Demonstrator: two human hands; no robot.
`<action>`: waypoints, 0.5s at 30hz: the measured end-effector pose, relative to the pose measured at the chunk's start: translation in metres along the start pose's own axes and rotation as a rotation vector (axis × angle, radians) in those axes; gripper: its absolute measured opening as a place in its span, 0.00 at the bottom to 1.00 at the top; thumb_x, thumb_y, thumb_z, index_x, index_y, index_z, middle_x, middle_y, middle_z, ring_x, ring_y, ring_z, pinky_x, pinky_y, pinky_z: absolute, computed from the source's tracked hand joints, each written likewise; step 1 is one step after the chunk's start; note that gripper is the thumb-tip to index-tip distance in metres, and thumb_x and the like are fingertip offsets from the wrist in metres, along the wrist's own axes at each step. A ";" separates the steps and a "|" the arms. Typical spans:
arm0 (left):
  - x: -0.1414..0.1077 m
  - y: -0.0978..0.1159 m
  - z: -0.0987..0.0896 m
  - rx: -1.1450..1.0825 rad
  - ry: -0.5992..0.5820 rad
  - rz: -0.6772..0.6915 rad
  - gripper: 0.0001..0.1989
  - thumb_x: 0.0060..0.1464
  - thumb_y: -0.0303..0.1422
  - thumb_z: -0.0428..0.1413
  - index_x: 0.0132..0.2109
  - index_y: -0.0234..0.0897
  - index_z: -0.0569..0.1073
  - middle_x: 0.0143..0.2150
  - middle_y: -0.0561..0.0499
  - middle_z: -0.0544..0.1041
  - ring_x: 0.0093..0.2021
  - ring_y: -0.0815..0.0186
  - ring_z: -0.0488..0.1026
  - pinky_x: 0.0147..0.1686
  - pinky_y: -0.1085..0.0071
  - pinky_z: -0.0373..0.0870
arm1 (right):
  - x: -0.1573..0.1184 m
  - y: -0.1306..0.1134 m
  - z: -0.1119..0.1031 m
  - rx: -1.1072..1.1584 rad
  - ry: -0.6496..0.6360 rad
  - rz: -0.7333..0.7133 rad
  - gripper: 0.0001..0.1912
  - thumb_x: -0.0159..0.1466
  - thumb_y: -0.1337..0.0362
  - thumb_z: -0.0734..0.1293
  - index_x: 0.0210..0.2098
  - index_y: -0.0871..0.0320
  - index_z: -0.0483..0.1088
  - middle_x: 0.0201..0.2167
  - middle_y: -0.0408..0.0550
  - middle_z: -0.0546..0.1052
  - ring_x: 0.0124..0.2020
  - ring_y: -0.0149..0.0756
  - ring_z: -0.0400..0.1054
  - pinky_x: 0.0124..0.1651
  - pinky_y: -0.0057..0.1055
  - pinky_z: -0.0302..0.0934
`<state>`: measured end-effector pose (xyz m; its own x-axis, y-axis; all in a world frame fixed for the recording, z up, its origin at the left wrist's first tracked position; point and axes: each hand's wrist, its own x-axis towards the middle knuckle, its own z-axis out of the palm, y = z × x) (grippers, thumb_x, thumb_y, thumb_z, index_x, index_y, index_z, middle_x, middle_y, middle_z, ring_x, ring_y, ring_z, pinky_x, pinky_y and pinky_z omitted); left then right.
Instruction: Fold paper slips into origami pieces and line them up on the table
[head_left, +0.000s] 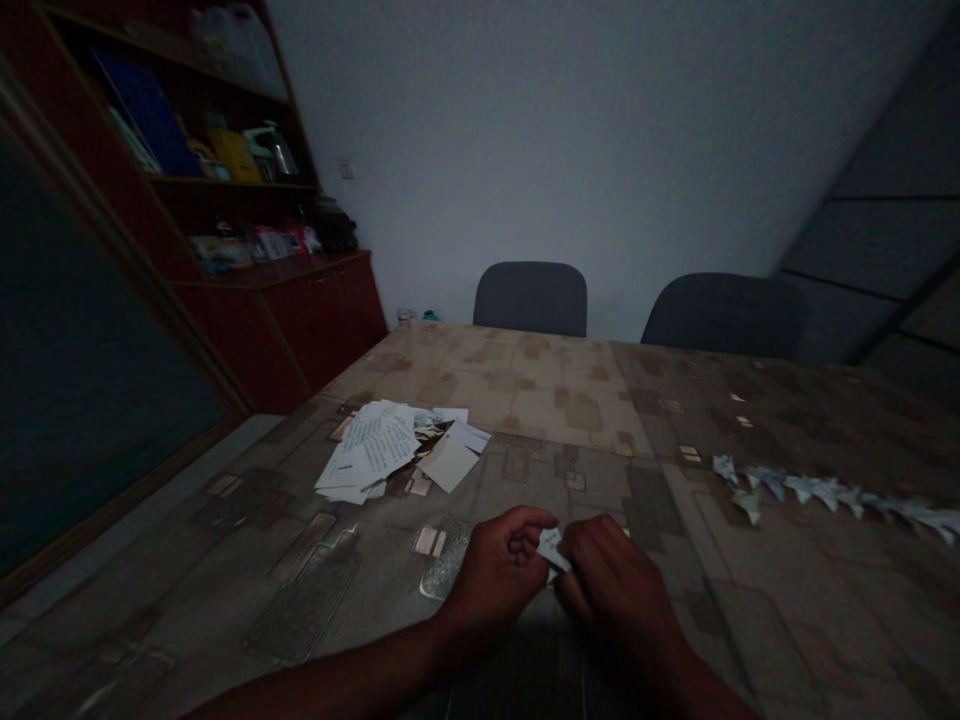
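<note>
Between my two hands, just above the table's near side, is a small folded piece of printed white paper (552, 548). My left hand (504, 562) grips its left edge, with the index finger curved over the top. On the other side my right hand (616, 572) pinches the paper, its fingers bent and partly hiding it. Farther off to the left lies a loose pile of printed paper sheets (373, 447). At the right, several small folded paper shapes (814, 489) form a row across the table.
A patterned cloth covers the table (517, 375). Beyond its far edge stand a grey chair (530, 298) and a second grey chair (724, 312) against the wall. A dark red cabinet (322, 325) with filled shelves is at the left.
</note>
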<state>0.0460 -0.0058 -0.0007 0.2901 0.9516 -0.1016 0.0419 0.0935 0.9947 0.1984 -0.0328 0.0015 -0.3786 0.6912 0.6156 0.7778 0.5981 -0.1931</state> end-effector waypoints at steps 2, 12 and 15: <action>0.000 0.000 0.001 -0.024 -0.007 -0.013 0.18 0.41 0.20 0.53 0.42 0.29 0.75 0.32 0.50 0.76 0.30 0.68 0.71 0.30 0.76 0.63 | 0.000 0.000 0.000 -0.008 0.013 -0.025 0.08 0.62 0.75 0.58 0.33 0.58 0.66 0.28 0.48 0.72 0.30 0.39 0.64 0.33 0.33 0.56; -0.001 -0.003 0.003 -0.146 -0.078 -0.091 0.16 0.42 0.25 0.58 0.42 0.27 0.76 0.33 0.47 0.77 0.32 0.66 0.73 0.32 0.74 0.67 | -0.004 0.007 0.001 -0.050 0.044 -0.049 0.09 0.66 0.72 0.57 0.33 0.58 0.67 0.25 0.46 0.71 0.27 0.37 0.61 0.31 0.32 0.52; -0.001 -0.004 0.005 -0.165 -0.090 -0.109 0.16 0.42 0.25 0.57 0.42 0.28 0.77 0.31 0.48 0.77 0.30 0.67 0.73 0.31 0.74 0.66 | -0.004 0.005 0.001 -0.089 0.092 -0.078 0.11 0.65 0.73 0.57 0.30 0.57 0.66 0.23 0.45 0.70 0.25 0.37 0.60 0.30 0.32 0.51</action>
<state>0.0498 -0.0089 -0.0042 0.3772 0.9037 -0.2026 -0.0770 0.2486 0.9655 0.2037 -0.0317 -0.0022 -0.3950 0.6013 0.6945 0.7910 0.6071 -0.0757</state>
